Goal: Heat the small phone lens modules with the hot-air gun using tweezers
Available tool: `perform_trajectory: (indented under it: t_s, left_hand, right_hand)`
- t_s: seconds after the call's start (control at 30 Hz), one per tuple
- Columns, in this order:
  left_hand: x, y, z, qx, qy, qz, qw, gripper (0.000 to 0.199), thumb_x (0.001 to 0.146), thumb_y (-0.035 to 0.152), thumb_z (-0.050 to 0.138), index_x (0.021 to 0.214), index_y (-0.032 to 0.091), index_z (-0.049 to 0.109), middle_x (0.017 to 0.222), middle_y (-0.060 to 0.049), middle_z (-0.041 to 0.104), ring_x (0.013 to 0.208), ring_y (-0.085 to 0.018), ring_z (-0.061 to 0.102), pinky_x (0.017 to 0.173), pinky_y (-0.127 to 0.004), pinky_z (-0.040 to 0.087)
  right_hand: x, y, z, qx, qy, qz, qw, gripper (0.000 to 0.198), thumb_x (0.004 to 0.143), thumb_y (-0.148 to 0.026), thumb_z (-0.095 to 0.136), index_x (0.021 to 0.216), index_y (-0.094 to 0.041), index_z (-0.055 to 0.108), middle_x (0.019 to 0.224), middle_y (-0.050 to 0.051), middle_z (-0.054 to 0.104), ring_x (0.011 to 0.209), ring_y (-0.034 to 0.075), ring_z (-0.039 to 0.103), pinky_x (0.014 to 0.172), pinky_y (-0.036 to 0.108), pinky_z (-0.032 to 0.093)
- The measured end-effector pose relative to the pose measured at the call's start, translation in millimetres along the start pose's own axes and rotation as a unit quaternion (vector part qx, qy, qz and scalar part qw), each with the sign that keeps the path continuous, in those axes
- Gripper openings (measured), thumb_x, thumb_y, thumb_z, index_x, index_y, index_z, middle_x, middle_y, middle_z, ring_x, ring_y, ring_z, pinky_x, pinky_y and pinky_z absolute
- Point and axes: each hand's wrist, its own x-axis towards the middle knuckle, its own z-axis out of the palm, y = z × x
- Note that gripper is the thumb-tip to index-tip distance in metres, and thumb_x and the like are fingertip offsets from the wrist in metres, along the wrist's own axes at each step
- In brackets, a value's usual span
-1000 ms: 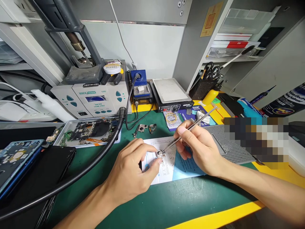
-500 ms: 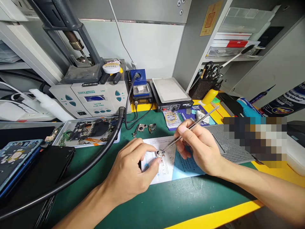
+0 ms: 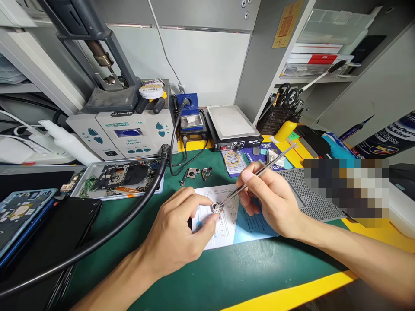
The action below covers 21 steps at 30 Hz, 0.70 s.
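Between the thumb and index finger of my left hand point(image 3: 183, 224) is a small camera module point(image 3: 215, 207), held over a printed white and blue sheet point(image 3: 228, 239). My right hand point(image 3: 270, 196) grips thin metal tweezers point(image 3: 259, 172) like a pen. Their tips meet the top of the module, and what lies right under them is too small to make out. Beyond the sheet, two more camera modules point(image 3: 192, 173) lie on the green mat point(image 3: 227, 276).
A hot-air station point(image 3: 126, 134) stands behind on the left, its thick black hose point(image 3: 129, 220) crossing the mat. Nearby are a tray of circuit boards point(image 3: 94, 196), a soldering stand point(image 3: 189, 112), a heating plate point(image 3: 231, 121), a yellow bottle point(image 3: 287, 127) and a perforated mat point(image 3: 316, 194).
Almost nothing differs. Both hands keep their places, and the tweezer tips stay at the small module.
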Motion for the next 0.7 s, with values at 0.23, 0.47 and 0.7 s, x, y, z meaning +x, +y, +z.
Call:
perform_trajectory:
  t_s: [0.23,0.47,0.7]
  left_hand:
    - [0.8,0.3,-0.6,0.002,0.001,-0.002,1.0,0.007,0.088,0.021,0.065,0.092,0.016,0.069,0.078,-0.001,0.055,0.073,-0.011,0.053,0.066,-0.025,0.042]
    - [0.2,0.9,0.5,0.0,0.001,-0.002,1.0,0.006,0.088,0.02,0.065,0.092,0.016,0.068,0.079,0.0,0.056,0.073,-0.011,0.052,0.067,-0.025,0.042]
    - [0.3,0.1,-0.3,-0.005,-0.006,-0.007,1.0,0.007,0.088,0.02,0.066,0.093,0.016,0.068,0.082,-0.001,0.059,0.074,-0.011,0.054,0.068,-0.025,0.043]
  right_hand:
    - [-0.7,-0.5,0.8,0.008,-0.002,0.001,1.0,0.03,0.103,-0.047,0.055,0.087,-0.022,0.051,0.066,-0.003,0.055,0.053,0.009,0.049,0.043,0.02,0.037]
    - [-0.1,-0.7,1.1,-0.001,0.001,0.006,1.0,0.032,0.101,-0.05,0.056,0.087,-0.022,0.05,0.065,-0.003,0.054,0.052,0.009,0.048,0.042,0.021,0.037]
    - [-1.2,1.7,-0.9,-0.018,0.008,0.005,1.0,0.031,0.1,-0.05,0.057,0.09,-0.021,0.051,0.066,-0.002,0.055,0.053,0.01,0.049,0.043,0.023,0.037]
